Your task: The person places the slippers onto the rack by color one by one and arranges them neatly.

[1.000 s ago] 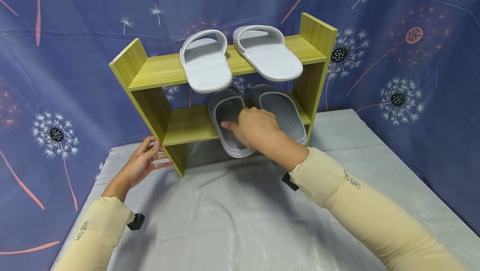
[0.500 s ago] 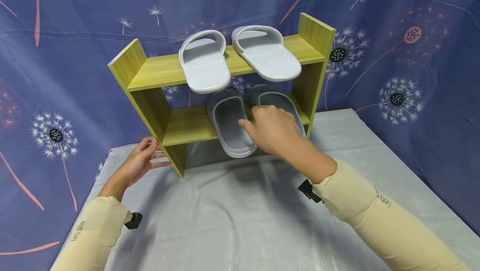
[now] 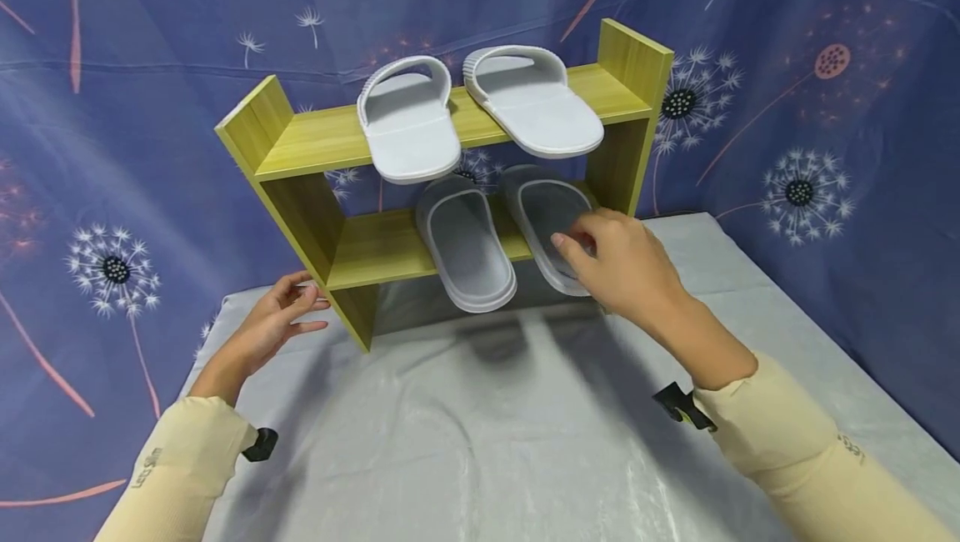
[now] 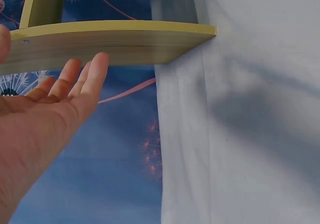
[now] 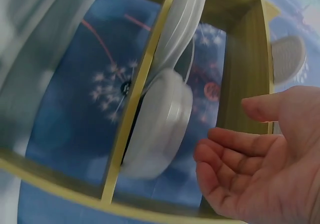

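Note:
A two-tier wooden shoe rack (image 3: 311, 142) carries a white slipper (image 3: 415, 142) and a second white slipper (image 3: 543, 117) on top. A left grey slipper (image 3: 465, 242) and a right grey slipper (image 3: 551, 208) rest on the lower shelf, their front ends jutting past its edge. My left hand (image 3: 270, 325) is at the outside of the rack's left panel, fingertips right at the wood; the left wrist view shows its fingers (image 4: 92, 79) extended. My right hand (image 3: 630, 267) hangs before the right grey slipper, overlapping its edge, with loosely curled fingers and nothing held.
The rack stands on a table covered by a light grey cloth (image 3: 450, 425). A blue dandelion-print curtain (image 3: 150, 150) hangs close behind it and along the right side. Black wrist cameras stick out beneath both sleeves.
My right hand has moved rightward, from between the grey slippers to the right one's outer edge, uncovering more of both. My left hand has shifted slightly left; the slippers keep their places.

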### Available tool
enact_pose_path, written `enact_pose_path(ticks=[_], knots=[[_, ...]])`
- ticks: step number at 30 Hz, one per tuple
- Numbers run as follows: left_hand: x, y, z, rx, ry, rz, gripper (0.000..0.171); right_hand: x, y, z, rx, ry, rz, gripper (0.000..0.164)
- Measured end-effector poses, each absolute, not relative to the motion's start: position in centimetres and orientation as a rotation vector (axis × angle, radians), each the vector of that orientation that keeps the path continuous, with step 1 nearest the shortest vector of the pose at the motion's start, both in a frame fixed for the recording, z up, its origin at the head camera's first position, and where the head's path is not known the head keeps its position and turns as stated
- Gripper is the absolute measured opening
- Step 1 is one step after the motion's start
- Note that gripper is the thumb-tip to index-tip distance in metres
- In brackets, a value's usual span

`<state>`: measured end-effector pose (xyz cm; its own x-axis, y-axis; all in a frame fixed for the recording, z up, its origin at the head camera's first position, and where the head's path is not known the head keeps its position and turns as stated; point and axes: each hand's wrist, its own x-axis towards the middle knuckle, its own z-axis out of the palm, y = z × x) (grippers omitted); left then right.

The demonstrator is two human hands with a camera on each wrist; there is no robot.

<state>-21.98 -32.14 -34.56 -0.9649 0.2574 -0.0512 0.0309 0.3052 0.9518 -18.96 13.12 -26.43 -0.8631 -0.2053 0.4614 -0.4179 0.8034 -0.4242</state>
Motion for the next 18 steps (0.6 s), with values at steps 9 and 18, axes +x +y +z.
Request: enact_pose_path(ticks=[9, 18], knots=[[-21.4, -32.0, -34.5, 0.253, 2.581, 1.576, 0.063, -18.7, 16.4, -26.8, 0.428, -2.447, 0.837, 0.024], [-21.4, -31.3, -34.1, 0.275, 2.969, 1.331, 0.052, -19.5, 20.6, -27.7, 0.272, -2.373, 0.852, 0.027]])
